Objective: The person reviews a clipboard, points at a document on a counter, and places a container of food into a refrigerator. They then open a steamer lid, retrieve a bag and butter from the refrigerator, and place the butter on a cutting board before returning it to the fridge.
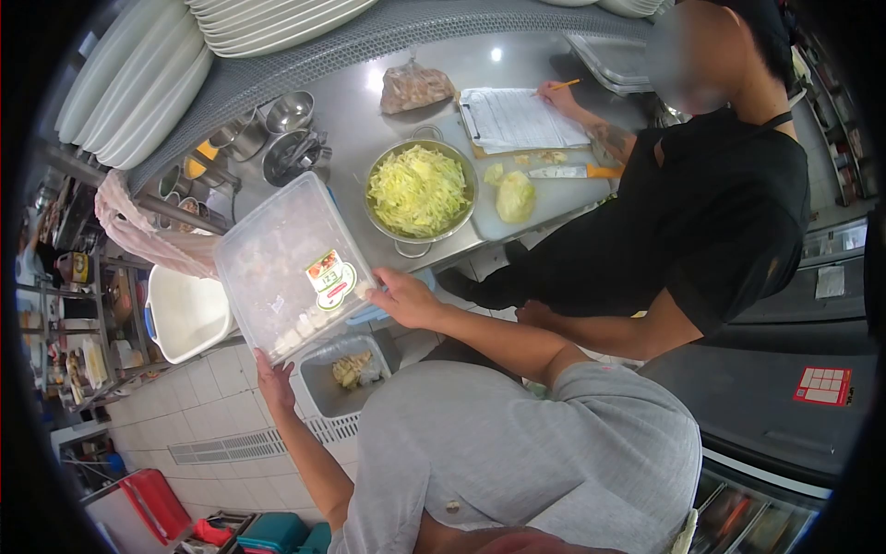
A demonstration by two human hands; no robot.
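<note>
A large translucent plastic storage box [277, 249] with a printed label [330, 279] is tilted in front of me; whitish pieces show through its lower side. My right hand [404, 297] grips its right edge. Its lower left corner is in my left hand [275, 380], fingers closed on the edge. Just beyond the box, a metal colander [380, 220] heaped with shredded cabbage [420, 189] stands on the steel counter. Under the box, a grey bin [318, 392] holds pale scraps.
A co-worker in black [701, 203] stands at the right, one hand holding a pencil over a clipboard [517, 120]. A knife [563, 172] and part of a cabbage [515, 198] lie on a cutting board. A white tub [189, 319] is at left, stacked plates [277, 23] above.
</note>
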